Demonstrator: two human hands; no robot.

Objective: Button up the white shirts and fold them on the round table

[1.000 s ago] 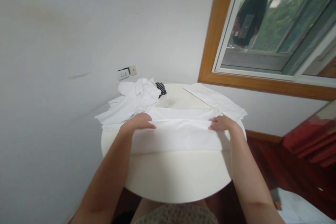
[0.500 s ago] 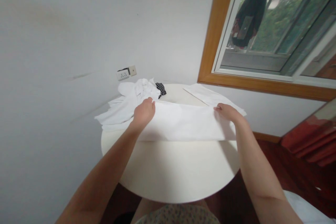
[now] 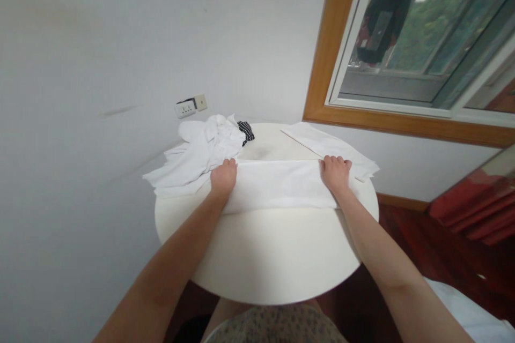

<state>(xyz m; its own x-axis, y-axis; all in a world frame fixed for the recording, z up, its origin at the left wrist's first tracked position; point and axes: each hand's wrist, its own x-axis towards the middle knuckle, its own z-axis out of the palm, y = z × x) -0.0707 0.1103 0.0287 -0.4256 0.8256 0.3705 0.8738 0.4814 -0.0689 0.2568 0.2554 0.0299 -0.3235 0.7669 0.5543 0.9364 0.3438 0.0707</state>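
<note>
A white cloth (image 3: pixel 279 185), folded into a long flat band, lies across the round white table (image 3: pixel 277 257). My left hand (image 3: pixel 224 177) has its fingers curled over the cloth's far edge at the left end. At the right end, my right hand (image 3: pixel 336 172) grips the same far edge, knuckles up and thumb tucked in. Both ends of the band are partly covered by my hands and wrists. Beyond my left hand sits a crumpled heap of white cloth (image 3: pixel 197 147). Past my right hand rests another flat, folded white cloth (image 3: pixel 322 139).
A black-and-white striped piece of fabric (image 3: pixel 245 132) shows beside the heap. The wall (image 3: pixel 257 53) with a power socket (image 3: pixel 185 109) stands right behind the table. A wood-framed window (image 3: pixel 316 80) is at the right, and a red curtain (image 3: pixel 475 203) hangs low beyond it.
The folded cloth has come down flat on the table, its far edge slightly nearer me. My right hand has shifted a little left and turned knuckles up; my left hand has lowered.
</note>
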